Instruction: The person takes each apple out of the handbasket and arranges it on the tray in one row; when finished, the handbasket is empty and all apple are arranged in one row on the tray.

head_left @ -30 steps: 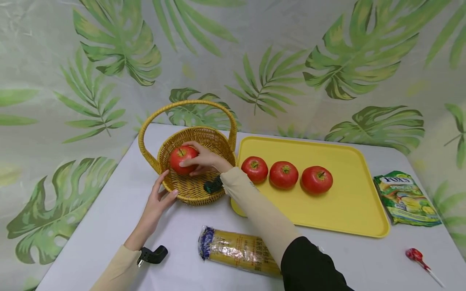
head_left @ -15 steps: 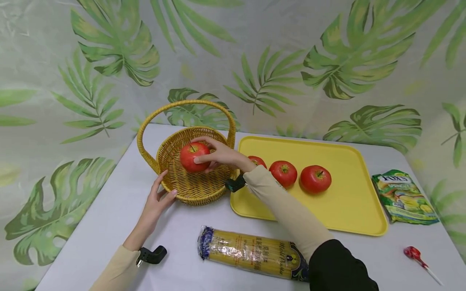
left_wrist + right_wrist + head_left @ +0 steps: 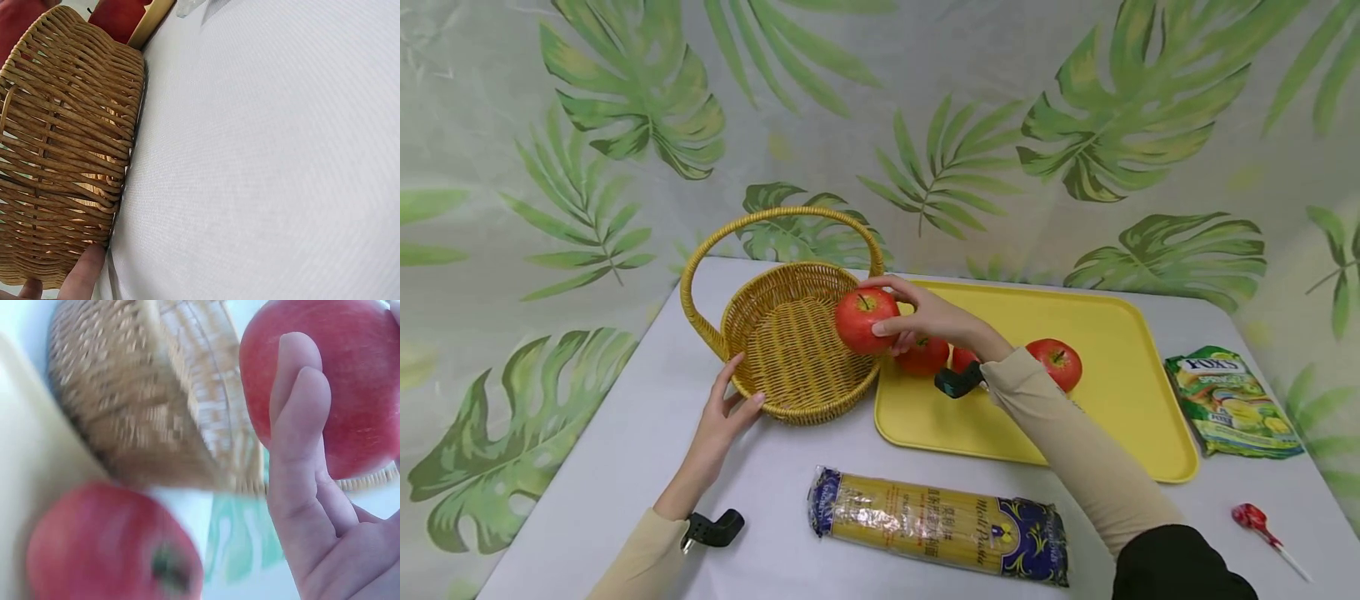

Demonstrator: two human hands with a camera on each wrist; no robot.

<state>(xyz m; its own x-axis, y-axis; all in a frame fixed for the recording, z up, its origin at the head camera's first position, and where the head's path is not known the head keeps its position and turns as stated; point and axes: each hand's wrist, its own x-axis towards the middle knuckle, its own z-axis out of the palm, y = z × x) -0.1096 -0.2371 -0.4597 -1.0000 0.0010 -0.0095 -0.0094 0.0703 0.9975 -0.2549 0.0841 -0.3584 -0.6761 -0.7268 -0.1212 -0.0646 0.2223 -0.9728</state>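
My right hand (image 3: 925, 321) grips a red apple (image 3: 863, 320) over the right rim of a woven wicker basket (image 3: 797, 408), with fingers and thumb around it. In the right wrist view that apple (image 3: 337, 387) is held up above the basket's edge. Inside, the basket shows only its bare woven bottom. My left hand (image 3: 722, 421) touches the basket's front left side, fingers relaxed. Its fingertips press on the lower outer wall in the left wrist view. Several more apples sit on a yellow tray (image 3: 1120, 417); the rightmost apple (image 3: 1058, 360) shows well, others are partly behind my right hand and wrist.
A pack of spaghetti (image 3: 936, 525) lies across the front of the white table. Right of the tray are a green FOX'S candy bag (image 3: 1232, 404) and a red lollipop (image 3: 1251, 518). A leaf-patterned curtain (image 3: 940, 167) hangs behind; the tall basket handle (image 3: 782, 212) arches upward.
My right hand has lifted the apple from inside the basket and carried it right, to the rim beside the tray. My left hand has stayed against the basket.
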